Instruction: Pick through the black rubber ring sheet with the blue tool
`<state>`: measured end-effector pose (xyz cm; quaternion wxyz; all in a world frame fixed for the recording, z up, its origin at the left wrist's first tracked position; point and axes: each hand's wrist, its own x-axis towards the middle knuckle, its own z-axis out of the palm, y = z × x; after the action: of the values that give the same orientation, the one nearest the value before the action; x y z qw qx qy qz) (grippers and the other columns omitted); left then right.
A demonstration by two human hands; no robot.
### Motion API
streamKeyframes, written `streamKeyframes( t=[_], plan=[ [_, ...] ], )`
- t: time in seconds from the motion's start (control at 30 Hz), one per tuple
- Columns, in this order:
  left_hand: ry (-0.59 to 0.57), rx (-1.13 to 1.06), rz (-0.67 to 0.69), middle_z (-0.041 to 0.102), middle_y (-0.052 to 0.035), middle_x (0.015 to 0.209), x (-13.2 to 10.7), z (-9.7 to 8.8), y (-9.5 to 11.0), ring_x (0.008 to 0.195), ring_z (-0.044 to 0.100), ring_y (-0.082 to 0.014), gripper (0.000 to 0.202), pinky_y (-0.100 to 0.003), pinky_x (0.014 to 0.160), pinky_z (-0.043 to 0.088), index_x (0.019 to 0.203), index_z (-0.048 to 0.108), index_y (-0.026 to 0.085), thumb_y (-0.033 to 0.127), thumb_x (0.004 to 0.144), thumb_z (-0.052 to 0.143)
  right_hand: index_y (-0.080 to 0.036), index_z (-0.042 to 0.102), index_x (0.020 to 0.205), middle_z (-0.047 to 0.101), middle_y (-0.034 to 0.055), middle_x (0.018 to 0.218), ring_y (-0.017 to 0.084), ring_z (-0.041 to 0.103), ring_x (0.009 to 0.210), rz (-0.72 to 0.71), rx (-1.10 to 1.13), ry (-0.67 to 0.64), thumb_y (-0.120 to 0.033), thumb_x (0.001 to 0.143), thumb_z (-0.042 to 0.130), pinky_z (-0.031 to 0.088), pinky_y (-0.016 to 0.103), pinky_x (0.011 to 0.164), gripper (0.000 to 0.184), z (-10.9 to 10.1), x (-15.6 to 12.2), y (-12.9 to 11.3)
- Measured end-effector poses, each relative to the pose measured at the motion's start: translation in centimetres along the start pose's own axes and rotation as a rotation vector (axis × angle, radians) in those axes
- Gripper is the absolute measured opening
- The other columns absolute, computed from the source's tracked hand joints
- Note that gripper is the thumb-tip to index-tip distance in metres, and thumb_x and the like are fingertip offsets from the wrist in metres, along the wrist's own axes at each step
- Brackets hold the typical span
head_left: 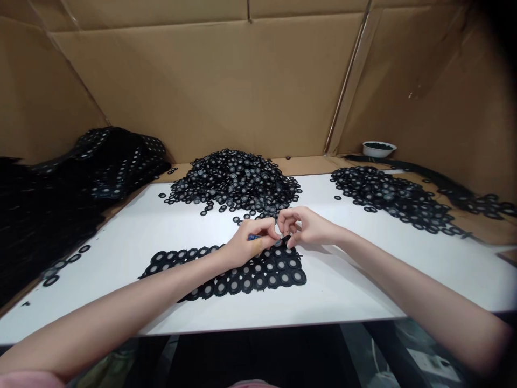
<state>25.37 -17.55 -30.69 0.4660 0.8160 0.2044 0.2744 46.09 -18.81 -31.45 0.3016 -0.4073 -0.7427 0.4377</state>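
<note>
A panel of joined black rings with pale centres point(247, 282) lies flat on the white table, in several rows. My left hand point(252, 240) is over its upper right part, fingers closed around a small blue-handled tool point(253, 237); the tool's tip is too small to make out. Facing it, my right hand point(307, 226) has thumb and fingertips pinched on a black ring point(286, 240) at the panel's upper right corner. The fingertips of both hands nearly meet there. The left forearm hides part of the panel.
A big heap of loose black rings point(234, 178) sits behind my hands; a second heap point(388, 194) is at the right. Dark ringed fabric point(125, 156) is piled at the left. A white bowl point(377, 152) stands back right. Cardboard walls point(202, 86) enclose the white table point(347, 302).
</note>
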Motion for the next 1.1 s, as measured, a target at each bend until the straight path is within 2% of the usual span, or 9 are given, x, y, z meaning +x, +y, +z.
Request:
streamKeyframes(
  t=[0.13, 0.27, 0.4, 0.5, 0.67, 0.83, 0.97, 1.1],
  plan=[
    [-0.018, 0.023, 0.037, 0.05, 0.0036, 0.063, -0.1, 0.1, 0.1, 0.054, 0.044, -0.0062, 0.014, -0.018, 0.057, 0.036, 0.07, 0.052, 0.013, 0.019, 0.082, 0.053, -0.018, 0.054, 0.073, 0.055, -0.0038, 0.068, 0.013, 0.053, 0.065, 0.013, -0.019, 0.0, -0.01, 0.053, 0.073, 0.036, 0.023, 0.056, 0.028, 0.0, -0.1, 0.0],
    [0.034, 0.056, 0.044, 0.052, 0.0025, 0.065, -0.1, 0.2, -0.2, 0.059, 0.046, -0.0078, 0.012, -0.019, 0.059, 0.037, 0.071, 0.055, 0.013, 0.019, 0.082, 0.055, -0.018, 0.054, 0.077, 0.055, -0.0037, 0.069, 0.012, 0.05, 0.063, 0.029, -0.067, -0.001, -0.015, 0.058, 0.074, 0.035, 0.024, 0.056, 0.027, -0.3, -0.5, -0.1],
    [0.097, 0.009, -0.005, 0.052, 0.0031, 0.063, -0.1, 0.2, -0.2, 0.056, 0.045, -0.007, 0.009, -0.018, 0.056, 0.036, 0.07, 0.055, 0.013, 0.016, 0.079, 0.056, -0.02, 0.052, 0.091, 0.058, -0.0029, 0.075, 0.013, 0.05, 0.068, 0.082, -0.106, -0.031, -0.025, 0.057, 0.08, 0.036, 0.025, 0.061, 0.044, -0.8, -1.2, -0.4],
    [0.121, -0.046, -0.031, 0.052, 0.0035, 0.063, -0.2, 0.2, 0.0, 0.053, 0.045, -0.0062, 0.01, -0.019, 0.053, 0.036, 0.07, 0.054, 0.013, 0.017, 0.079, 0.057, -0.021, 0.051, 0.094, 0.056, -0.0043, 0.072, 0.014, 0.049, 0.069, 0.122, -0.109, -0.053, -0.028, 0.053, 0.083, 0.036, 0.025, 0.063, 0.053, -0.8, -1.5, -0.4],
    [0.15, -0.093, -0.02, 0.052, 0.0034, 0.062, -0.3, 0.3, 0.3, 0.051, 0.046, -0.0058, 0.01, -0.018, 0.051, 0.036, 0.069, 0.055, 0.013, 0.017, 0.078, 0.058, -0.022, 0.05, 0.095, 0.046, -0.0088, 0.06, 0.011, 0.043, 0.06, 0.133, -0.084, -0.058, -0.021, 0.058, 0.079, 0.033, 0.024, 0.058, 0.046, -0.1, -1.6, -0.5],
    [0.186, -0.232, -0.037, 0.052, 0.0043, 0.056, -0.4, 0.2, 0.3, 0.043, 0.042, -0.0042, 0.012, -0.018, 0.044, 0.031, 0.065, 0.053, 0.013, 0.016, 0.072, 0.062, -0.022, 0.049, 0.09, 0.048, -0.0094, 0.06, 0.01, 0.04, 0.055, 0.109, -0.043, -0.089, -0.017, 0.059, 0.075, 0.031, 0.023, 0.054, 0.041, 0.2, -1.6, -0.6],
    [0.228, -0.332, -0.051, 0.052, 0.0041, 0.055, -0.6, -0.1, 0.2, 0.041, 0.043, -0.0047, 0.014, -0.017, 0.039, 0.027, 0.062, 0.051, 0.013, 0.015, 0.069, 0.063, -0.021, 0.05, 0.089, 0.042, -0.0105, 0.056, 0.009, 0.036, 0.054, 0.089, -0.056, -0.077, -0.016, 0.057, 0.075, 0.028, 0.022, 0.051, 0.04, 0.2, -1.4, -0.2],
    [0.198, -0.288, -0.057, 0.052, 0.0042, 0.056, -0.9, 0.0, 0.7, 0.042, 0.045, -0.0045, 0.012, -0.017, 0.041, 0.031, 0.063, 0.054, 0.013, 0.014, 0.07, 0.063, -0.021, 0.051, 0.089, 0.039, -0.01, 0.057, 0.009, 0.035, 0.054, 0.082, -0.048, -0.076, -0.017, 0.056, 0.075, 0.027, 0.022, 0.051, 0.041, 0.2, -1.3, 0.0]
  ],
)
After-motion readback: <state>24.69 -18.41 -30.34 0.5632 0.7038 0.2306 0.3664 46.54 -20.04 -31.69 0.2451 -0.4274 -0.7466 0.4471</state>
